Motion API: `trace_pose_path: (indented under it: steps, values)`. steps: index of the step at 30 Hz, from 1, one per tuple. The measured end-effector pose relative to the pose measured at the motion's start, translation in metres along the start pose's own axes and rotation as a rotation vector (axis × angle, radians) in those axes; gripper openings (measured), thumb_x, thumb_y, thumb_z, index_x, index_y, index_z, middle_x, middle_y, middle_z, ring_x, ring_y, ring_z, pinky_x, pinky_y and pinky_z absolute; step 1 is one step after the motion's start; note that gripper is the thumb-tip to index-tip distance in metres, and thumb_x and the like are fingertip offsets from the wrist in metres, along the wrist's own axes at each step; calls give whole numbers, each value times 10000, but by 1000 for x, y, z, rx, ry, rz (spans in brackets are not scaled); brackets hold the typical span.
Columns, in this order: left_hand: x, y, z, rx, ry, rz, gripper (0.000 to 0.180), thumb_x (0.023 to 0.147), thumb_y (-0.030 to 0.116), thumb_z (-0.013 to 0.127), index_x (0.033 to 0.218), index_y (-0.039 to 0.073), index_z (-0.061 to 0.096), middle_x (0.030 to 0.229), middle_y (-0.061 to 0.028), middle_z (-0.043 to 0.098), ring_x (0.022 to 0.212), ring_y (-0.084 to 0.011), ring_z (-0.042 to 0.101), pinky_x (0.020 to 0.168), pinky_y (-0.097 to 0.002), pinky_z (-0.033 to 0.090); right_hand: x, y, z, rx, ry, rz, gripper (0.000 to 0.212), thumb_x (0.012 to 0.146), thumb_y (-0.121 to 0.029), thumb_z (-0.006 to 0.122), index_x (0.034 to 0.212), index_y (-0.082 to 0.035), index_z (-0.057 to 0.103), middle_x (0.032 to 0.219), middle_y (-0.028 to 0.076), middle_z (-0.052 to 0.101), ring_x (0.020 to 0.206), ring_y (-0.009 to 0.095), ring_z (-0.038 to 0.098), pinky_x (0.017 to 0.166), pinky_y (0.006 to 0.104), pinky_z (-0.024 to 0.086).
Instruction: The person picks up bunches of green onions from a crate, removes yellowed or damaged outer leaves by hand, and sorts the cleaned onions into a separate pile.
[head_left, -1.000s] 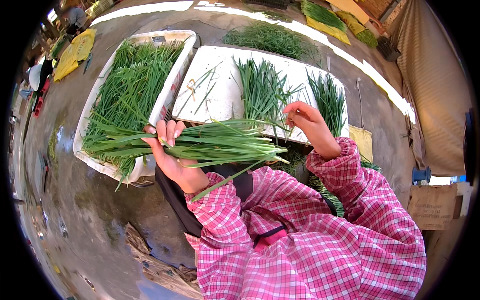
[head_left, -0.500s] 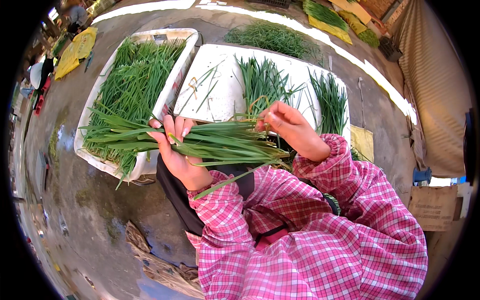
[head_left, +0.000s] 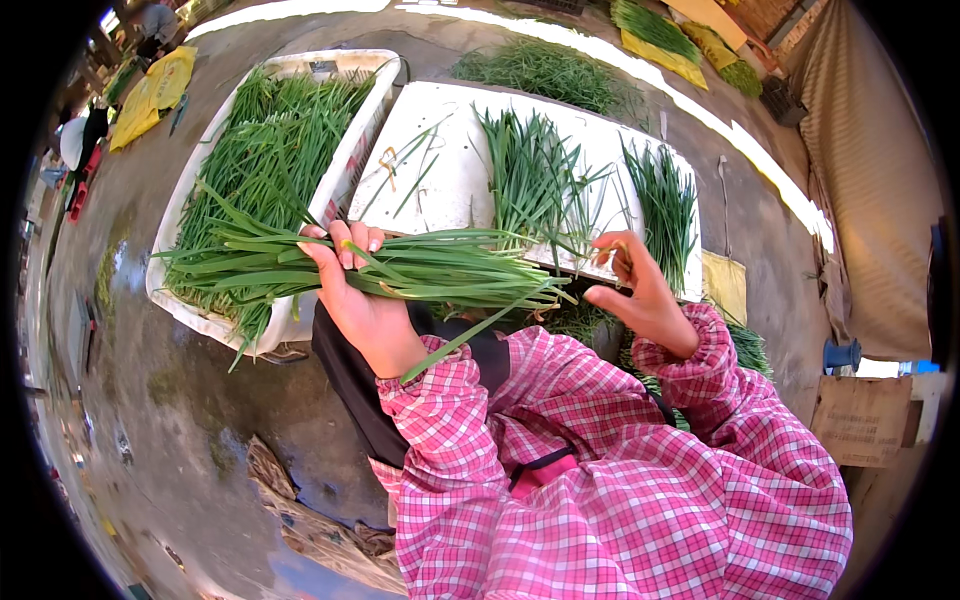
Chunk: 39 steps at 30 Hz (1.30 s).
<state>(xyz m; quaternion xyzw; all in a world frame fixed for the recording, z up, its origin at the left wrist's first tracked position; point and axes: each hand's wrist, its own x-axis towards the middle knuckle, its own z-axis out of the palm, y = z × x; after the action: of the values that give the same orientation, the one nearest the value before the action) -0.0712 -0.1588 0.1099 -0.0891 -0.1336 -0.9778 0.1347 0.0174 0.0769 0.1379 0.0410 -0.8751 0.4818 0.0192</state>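
A bunch of long flat green chives [head_left: 450,268] lies across in front of me, leaf tips to the left and pale stem ends to the right. My left hand [head_left: 362,305] is closed around its middle. Just right of the stem ends is my right hand [head_left: 650,298], thumb apart from its bent fingers, with nothing I can make out in it. Beyond the hands, a white foam board [head_left: 435,185] carries a larger clump of chives [head_left: 530,170] and a smaller one [head_left: 665,205] to its right. Some loose strands lie on its left part.
At the left stands a white plastic crate [head_left: 378,125] heaped with chives. Another pile of greens [head_left: 545,75] is on the concrete floor behind the board. Far left are a yellow sack [head_left: 155,95] and a person [head_left: 152,25]; at right, a cardboard box [head_left: 860,420] and a tan curtain [head_left: 870,170].
My right hand has moved right and slightly down, off the stem ends, and its pinched fingers have parted. The left hand keeps its hold on the chives.
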Motion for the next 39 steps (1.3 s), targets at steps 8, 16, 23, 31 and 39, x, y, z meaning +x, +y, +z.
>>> trace_pose_path:
  steps: [8,16,23,31,39]
  values:
    - [-2,-27,0,258,70,-1,183,841,248,457,881,81,392,652,7,355,622,-94,350,647,-262,340,37,-20,61,-348,73,-477,541,603,-287,688,1035,-77,439,973,110,410,892,294,403,773,366,320]
    - [-5,-45,-8,350,114,-69,180,847,226,451,803,63,388,669,-10,387,639,-110,387,639,-269,371,63,-20,95,-234,194,-501,292,678,-225,621,901,-83,497,818,87,455,795,260,425,702,345,320]
    - [-8,-54,-8,301,160,-111,152,849,184,450,806,50,392,655,-23,395,628,-129,398,614,-273,366,72,-9,96,159,180,-406,60,787,-42,470,841,-21,453,733,75,460,706,211,437,647,294,348]
    - [-3,-49,-16,393,273,-94,218,850,226,449,721,85,343,585,14,324,537,-91,336,551,-252,343,39,3,51,635,-251,-109,34,875,-63,305,878,-37,327,600,37,363,525,117,349,506,259,308]
    - [-7,-46,-13,417,306,-138,261,856,239,434,667,89,334,555,20,311,501,-92,324,520,-250,329,-33,63,3,-302,-264,-40,137,784,9,382,920,-4,368,661,163,472,593,325,464,525,358,362]
